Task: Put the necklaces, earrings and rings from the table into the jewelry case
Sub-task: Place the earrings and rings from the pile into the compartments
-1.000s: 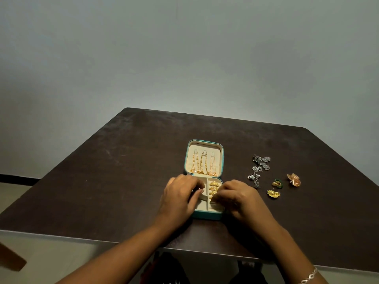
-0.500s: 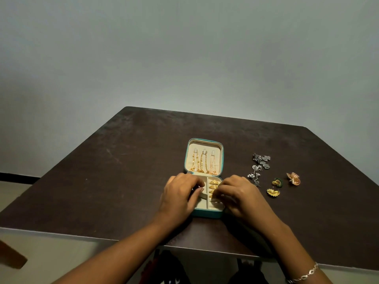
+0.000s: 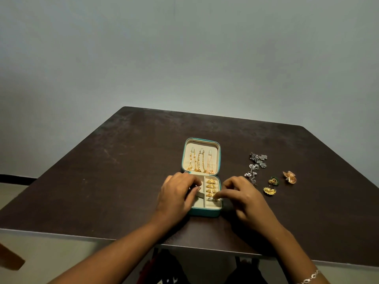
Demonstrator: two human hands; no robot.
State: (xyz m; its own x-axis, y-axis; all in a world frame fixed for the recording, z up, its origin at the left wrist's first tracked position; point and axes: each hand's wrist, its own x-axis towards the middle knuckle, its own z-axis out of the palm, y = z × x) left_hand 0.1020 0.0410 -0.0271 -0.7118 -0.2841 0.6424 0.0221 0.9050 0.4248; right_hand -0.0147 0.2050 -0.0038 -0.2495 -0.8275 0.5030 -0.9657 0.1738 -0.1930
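Pinching silver ring [image 3: 212, 199] at jewelry case [image 3: 205, 213] edge, right hand [image 3: 244, 198], left hand [image 3: 176, 195] resting relaxed

The table [image 3: 102, 181] looks scuffed matt, the rings [image 3: 211, 188] glossy metal.

An open teal jewelry case [image 3: 205, 212] lies on a dark table [image 3: 102, 181]. Gold necklaces [image 3: 200, 161] hang in its lid, and gold rings [image 3: 211, 187] line its right slot. The left hand [image 3: 176, 196] rests on its left half. The right hand [image 3: 245, 196] touches a silver ring [image 3: 211, 199] with curled fingertips [image 3: 219, 196]. Earrings [image 3: 269, 191] lie to the right.
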